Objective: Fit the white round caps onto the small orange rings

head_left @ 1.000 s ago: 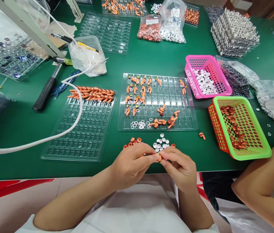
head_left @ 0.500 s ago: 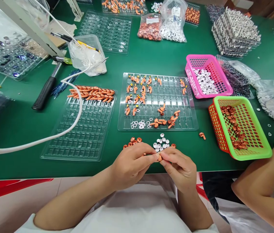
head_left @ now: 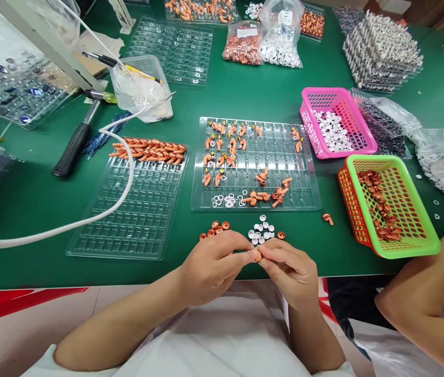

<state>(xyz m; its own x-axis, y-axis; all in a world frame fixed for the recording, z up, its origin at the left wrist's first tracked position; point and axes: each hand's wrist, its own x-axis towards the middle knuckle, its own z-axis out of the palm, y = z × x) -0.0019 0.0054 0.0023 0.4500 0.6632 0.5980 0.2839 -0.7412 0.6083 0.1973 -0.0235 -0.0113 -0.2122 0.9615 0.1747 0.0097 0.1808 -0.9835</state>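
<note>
My left hand [head_left: 212,267] and my right hand [head_left: 290,272] meet at the table's near edge, fingertips pinched together on one small orange part [head_left: 258,256]. Just beyond them lie a little heap of orange rings [head_left: 214,229] and a heap of white caps [head_left: 260,231]. Farther back is a clear compartment tray [head_left: 304,196] with orange pieces in several pockets. To its left a second clear tray [head_left: 135,220] carries a row of orange pieces [head_left: 149,151] along its far end.
A green basket of orange rings [head_left: 422,238] and a pink basket of white caps [head_left: 312,137] stand at the right. Another person's forearm [head_left: 418,298] reaches in at the lower right. A white cable [head_left: 88,221], a hammer [head_left: 73,147] and bagged parts [head_left: 279,36] lie farther off.
My hands keep the same pinch on the orange part. The other person's hand at the right edge has shifted slightly.
</note>
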